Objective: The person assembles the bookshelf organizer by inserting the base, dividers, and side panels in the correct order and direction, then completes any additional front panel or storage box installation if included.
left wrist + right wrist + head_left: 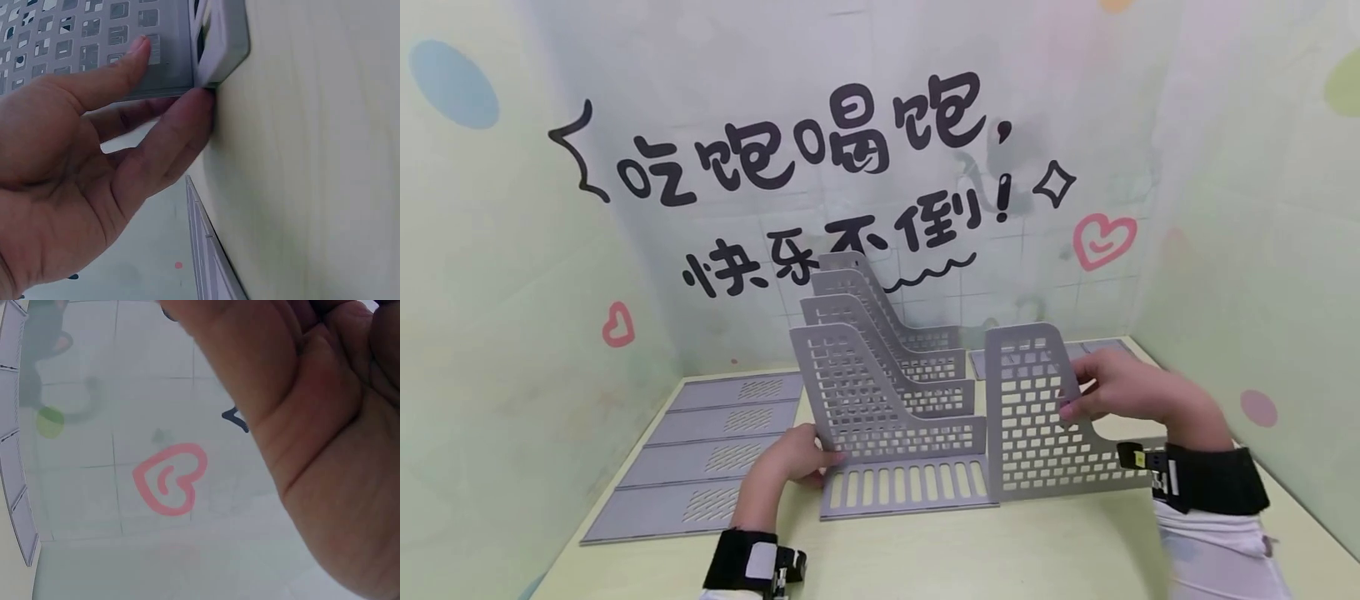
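A grey desktop file rack (917, 421) stands mid-table, with several perforated upright dividers and a slotted base (910, 509) at the near end. My left hand (797, 454) pinches the bottom left corner of the front divider; in the left wrist view its thumb (128, 69) lies on the perforated face, with fingers underneath by the base edge. To the right, my right hand (1112, 387) holds a separate perforated divider (995, 417) upright by its sloping edge, beside the base's right end. The right wrist view shows only part of that hand (281, 394); the divider is out of sight.
Several flat grey panels (647, 508) with slanted slots lie in a row on the left of the pale table (925, 558). More flat panels (1101, 346) lie at the back right. A printed backdrop (850, 50) encloses the table behind and at both sides.
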### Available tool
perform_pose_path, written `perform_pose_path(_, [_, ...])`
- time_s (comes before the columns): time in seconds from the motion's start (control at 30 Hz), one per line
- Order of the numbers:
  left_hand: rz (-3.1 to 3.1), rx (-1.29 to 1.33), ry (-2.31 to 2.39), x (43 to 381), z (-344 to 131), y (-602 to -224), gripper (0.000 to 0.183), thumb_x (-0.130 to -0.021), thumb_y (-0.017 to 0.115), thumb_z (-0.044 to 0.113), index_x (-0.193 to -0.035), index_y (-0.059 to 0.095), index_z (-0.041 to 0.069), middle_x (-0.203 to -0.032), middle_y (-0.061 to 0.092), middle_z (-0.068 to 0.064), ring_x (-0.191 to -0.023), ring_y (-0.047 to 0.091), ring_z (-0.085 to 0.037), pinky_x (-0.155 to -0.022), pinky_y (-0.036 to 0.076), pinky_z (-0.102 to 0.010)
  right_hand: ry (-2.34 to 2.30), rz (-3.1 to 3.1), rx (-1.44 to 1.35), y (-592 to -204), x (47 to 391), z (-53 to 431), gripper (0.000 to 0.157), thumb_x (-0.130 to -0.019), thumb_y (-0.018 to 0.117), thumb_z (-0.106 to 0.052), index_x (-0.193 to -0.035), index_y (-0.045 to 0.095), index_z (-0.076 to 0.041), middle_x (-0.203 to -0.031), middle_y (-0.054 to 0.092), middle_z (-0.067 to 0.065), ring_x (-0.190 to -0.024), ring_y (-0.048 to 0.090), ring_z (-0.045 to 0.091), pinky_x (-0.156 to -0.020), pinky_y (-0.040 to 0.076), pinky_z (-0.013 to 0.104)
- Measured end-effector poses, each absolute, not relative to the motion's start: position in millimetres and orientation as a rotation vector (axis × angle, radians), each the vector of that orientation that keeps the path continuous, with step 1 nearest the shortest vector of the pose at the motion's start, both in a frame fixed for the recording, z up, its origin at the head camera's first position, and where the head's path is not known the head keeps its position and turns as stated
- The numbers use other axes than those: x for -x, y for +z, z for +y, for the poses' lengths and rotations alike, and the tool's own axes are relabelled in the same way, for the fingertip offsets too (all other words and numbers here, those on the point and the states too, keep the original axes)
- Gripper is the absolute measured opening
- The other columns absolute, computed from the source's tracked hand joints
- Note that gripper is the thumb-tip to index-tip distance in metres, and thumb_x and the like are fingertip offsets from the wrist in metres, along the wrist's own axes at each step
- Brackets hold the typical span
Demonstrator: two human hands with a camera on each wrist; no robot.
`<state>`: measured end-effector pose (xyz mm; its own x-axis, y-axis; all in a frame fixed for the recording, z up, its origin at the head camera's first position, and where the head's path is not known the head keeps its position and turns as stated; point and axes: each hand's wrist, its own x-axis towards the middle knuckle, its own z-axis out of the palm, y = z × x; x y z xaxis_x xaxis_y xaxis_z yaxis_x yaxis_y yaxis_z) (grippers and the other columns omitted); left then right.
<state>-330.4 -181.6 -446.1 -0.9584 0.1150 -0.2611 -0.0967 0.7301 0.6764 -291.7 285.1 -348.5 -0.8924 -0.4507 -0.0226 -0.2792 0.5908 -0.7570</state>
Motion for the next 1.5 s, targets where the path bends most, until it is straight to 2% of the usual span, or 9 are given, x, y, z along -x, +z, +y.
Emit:
perform_pose_path(0.1, [2.59, 0.001, 1.041, 327, -183, -443, 0.037, -0.097, 0.079, 0.016, -0.123, 0.063, -0.005, -0.09, 0.073, -0.014, -0.067, 0.073, -0.022, -0.063, 0.065, -0.037, -1.162, 2.601, 0.569, -349, 292, 283, 0.018, -0.089, 0.085, -0.009, -0.099, 0.076, 0.002, -0.095, 0.079, 0.006, -0.083, 0.074, 0.015, -0.076, 0.066, 0.031])
perform_pose_path(0.3, [2.521, 0.026, 0.935, 318, -186, -436, 0.022, -0.096, 0.079, 0.017, -0.092, 0.068, -0.002, -0.074, 0.074, -0.016, -0.056, 0.071, -0.017, -0.057, 0.063, -0.032, -1.191, 2.473, 0.447, -347, 287, 286, 0.022, -0.091, 0.082, -0.008, -0.105, 0.072, 0.005, -0.096, 0.078, 0.008, -0.088, 0.076, 0.021, -0.078, 0.067, 0.04])
perform_pose_path(0.37, [2.495, 0.032, 0.934, 316, -187, -435, 0.023, -0.097, 0.077, 0.016, -0.089, 0.067, -0.003, -0.072, 0.074, -0.015, -0.053, 0.07, -0.016, -0.056, 0.063, -0.031, -1.167, 2.448, 0.417, -346, 285, 285, 0.018, -0.092, 0.081, -0.009, -0.099, 0.072, 0.004, -0.091, 0.076, 0.005, -0.081, 0.072, 0.018, -0.073, 0.065, 0.035])
perform_pose_path(0.53, [2.458, 0.038, 1.0, 313, -190, -435, 0.017, -0.098, 0.074, 0.01, -0.088, 0.068, -0.004, -0.072, 0.073, -0.016, -0.052, 0.07, -0.017, -0.056, 0.064, -0.033, -1.055, 2.451, 0.358, -347, 286, 276, 0.012, -0.091, 0.079, -0.007, -0.084, 0.072, 0.0, -0.072, 0.065, -0.001, -0.062, 0.051, 0.012, -0.059, 0.047, 0.023])
perform_pose_path(0.8, [2.466, 0.031, 1.001, 313, -191, -439, 0.018, -0.098, 0.072, 0.008, -0.085, 0.069, -0.005, -0.07, 0.073, -0.015, -0.053, 0.072, -0.018, -0.057, 0.065, -0.034, -1.019, 2.492, 0.425, -351, 281, 252, 0.012, -0.085, 0.077, 0.002, -0.096, 0.073, -0.001, -0.082, 0.073, 0.002, -0.07, 0.062, 0.013, -0.061, 0.054, 0.028])
perform_pose_path(0.9, [2.463, 0.034, 0.995, 313, -191, -439, 0.02, -0.098, 0.072, 0.008, -0.083, 0.07, -0.005, -0.069, 0.072, -0.015, -0.053, 0.072, -0.017, -0.058, 0.065, -0.033, -0.951, 2.53, 0.491, -350, 278, 229, 0.009, -0.084, 0.077, 0.001, -0.091, 0.075, -0.004, -0.081, 0.074, 0.002, -0.07, 0.064, 0.013, -0.063, 0.057, 0.03])
perform_pose_path(1.2, [2.457, 0.022, 0.982, 315, -191, -436, 0.025, -0.101, 0.07, 0.009, -0.081, 0.072, -0.006, -0.07, 0.074, -0.015, -0.053, 0.072, -0.017, -0.058, 0.065, -0.033, -0.791, 2.644, 0.738, -347, 273, 183, 0.019, -0.083, 0.08, 0.001, -0.097, 0.074, -0.01, -0.077, 0.071, -0.005, -0.066, 0.061, 0.008, -0.063, 0.052, 0.025])
perform_pose_path(1.37, [2.435, 0.035, 0.998, 316, -192, -437, 0.023, -0.101, 0.07, 0.009, -0.083, 0.072, -0.006, -0.07, 0.073, -0.015, -0.054, 0.073, -0.017, -0.06, 0.066, -0.034, -0.779, 2.66, 0.809, -350, 275, 174, 0.016, -0.083, 0.08, 0.0, -0.083, 0.07, -0.012, -0.068, 0.063, -0.009, -0.06, 0.053, 0.005, -0.057, 0.046, 0.022])
perform_pose_path(1.5, [2.418, 0.043, 1.008, 316, -193, -438, 0.024, -0.101, 0.07, 0.009, -0.083, 0.072, -0.006, -0.069, 0.072, -0.013, -0.053, 0.072, -0.016, -0.06, 0.066, -0.033, -0.78, 2.671, 0.835, -352, 276, 163, 0.024, -0.082, 0.078, 0.001, -0.072, 0.062, -0.014, -0.061, 0.049, -0.011, -0.056, 0.042, 0.004, -0.054, 0.036, 0.02])
